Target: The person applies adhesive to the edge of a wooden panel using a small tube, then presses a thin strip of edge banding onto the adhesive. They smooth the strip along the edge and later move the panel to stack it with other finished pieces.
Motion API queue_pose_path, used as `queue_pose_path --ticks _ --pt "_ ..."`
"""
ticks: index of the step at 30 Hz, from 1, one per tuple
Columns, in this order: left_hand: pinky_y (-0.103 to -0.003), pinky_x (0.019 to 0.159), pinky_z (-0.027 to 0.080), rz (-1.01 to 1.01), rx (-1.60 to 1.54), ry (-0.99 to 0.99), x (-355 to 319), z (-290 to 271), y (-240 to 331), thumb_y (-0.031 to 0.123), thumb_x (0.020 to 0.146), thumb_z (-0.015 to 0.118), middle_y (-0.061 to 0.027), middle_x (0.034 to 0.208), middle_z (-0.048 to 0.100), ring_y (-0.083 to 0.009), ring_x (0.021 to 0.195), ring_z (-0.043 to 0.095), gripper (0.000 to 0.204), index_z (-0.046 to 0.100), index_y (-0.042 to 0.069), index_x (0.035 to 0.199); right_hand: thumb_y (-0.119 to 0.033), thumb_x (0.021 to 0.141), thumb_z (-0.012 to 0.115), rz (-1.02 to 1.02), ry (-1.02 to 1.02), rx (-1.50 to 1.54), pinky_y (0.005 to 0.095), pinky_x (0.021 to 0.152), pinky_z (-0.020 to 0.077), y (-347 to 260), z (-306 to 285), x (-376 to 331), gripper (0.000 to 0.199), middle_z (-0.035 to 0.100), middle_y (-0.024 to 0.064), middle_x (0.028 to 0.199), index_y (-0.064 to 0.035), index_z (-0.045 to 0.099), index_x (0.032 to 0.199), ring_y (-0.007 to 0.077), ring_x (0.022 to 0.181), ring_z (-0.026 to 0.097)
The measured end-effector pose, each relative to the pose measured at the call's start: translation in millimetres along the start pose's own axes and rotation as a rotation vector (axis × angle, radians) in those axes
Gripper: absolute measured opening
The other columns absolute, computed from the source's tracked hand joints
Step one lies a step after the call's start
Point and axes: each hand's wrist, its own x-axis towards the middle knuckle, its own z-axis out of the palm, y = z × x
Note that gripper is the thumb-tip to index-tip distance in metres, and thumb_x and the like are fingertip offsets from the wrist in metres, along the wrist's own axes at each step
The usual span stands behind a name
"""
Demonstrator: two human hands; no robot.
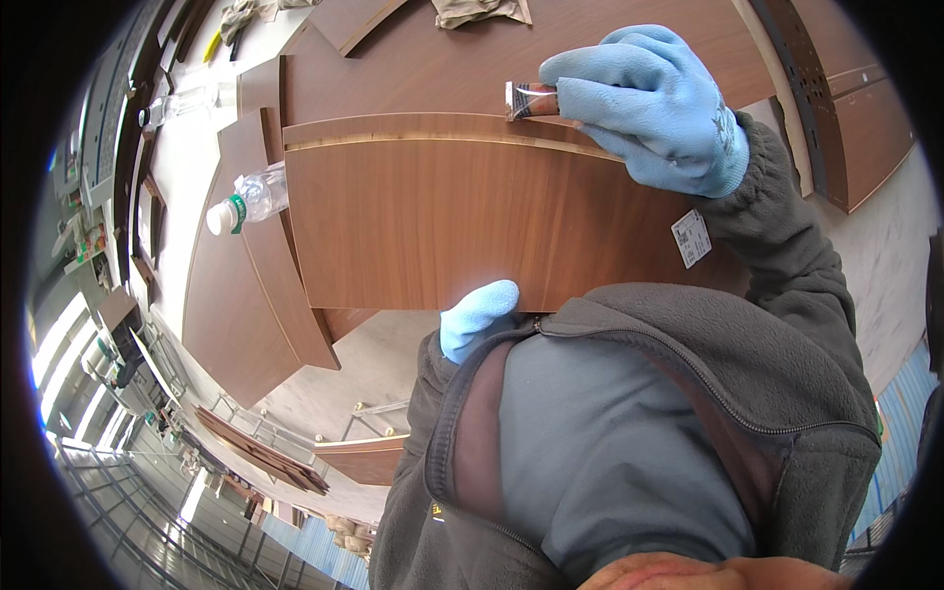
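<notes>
My right hand (654, 108), in a pale blue glove, pinches a small brown stick (536, 100) with a clear wrapper and a black-and-white end. It is above the far edge of a brown wood-grain panel (442, 231), where a paler groove runs along. My left hand (478, 317), gloved alike, is at the panel's near edge close to my jacket. One gloved digit lies over that edge; the other fingers are hidden, seemingly beneath it. A white printed label (690, 239) sits on the panel's right part, beside my right sleeve.
A clear plastic bottle (251, 199) with a white cap lies left of the panel, on other brown boards (236, 285). Another clear bottle (182, 105) lies farther left. A crumpled beige cloth (482, 11) is at the far edge. A dark perforated rail (801, 88) runs along the right.
</notes>
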Motion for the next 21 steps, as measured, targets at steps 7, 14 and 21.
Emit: queue_pose_path --ticks 7,14,21 --pt "-0.044 0.103 0.059 -0.082 -0.115 -0.200 0.6 -12.1 2.3 0.015 0.096 0.069 -0.0244 0.131 0.066 -0.0340 0.118 0.068 0.041 0.061 -0.004 0.131 -0.002 0.075 0.075 0.072 -0.072 -0.033 0.0333 0.049 0.0460 -8.3 -4.3 -1.1 0.036 0.073 0.0118 0.095 -0.0047 0.071 0.110 0.0225 0.055 0.062" --pt "-0.044 0.104 0.059 0.008 -0.060 -0.207 13.5 -22.6 -5.4 0.015 0.097 0.068 -0.0246 0.131 0.067 -0.0343 0.118 0.068 0.037 0.064 -0.005 0.128 -0.001 0.082 0.074 0.868 -0.212 0.621 0.0343 0.049 0.0453 -13.3 -28.2 7.9 0.025 0.072 0.0128 0.090 -0.0040 0.072 0.107 0.0244 0.055 0.061" --pt "-0.044 0.104 0.058 -0.064 0.028 -0.064 2.4 -9.8 6.3 0.015 0.096 0.071 -0.0235 0.130 0.067 -0.0330 0.118 0.068 0.041 0.062 -0.004 0.131 -0.004 0.095 0.070 0.635 0.179 0.198 0.0251 0.045 0.0423 -19.2 -4.7 17.8 0.010 0.074 0.0086 0.077 0.0034 0.074 0.099 0.0075 0.052 0.060"
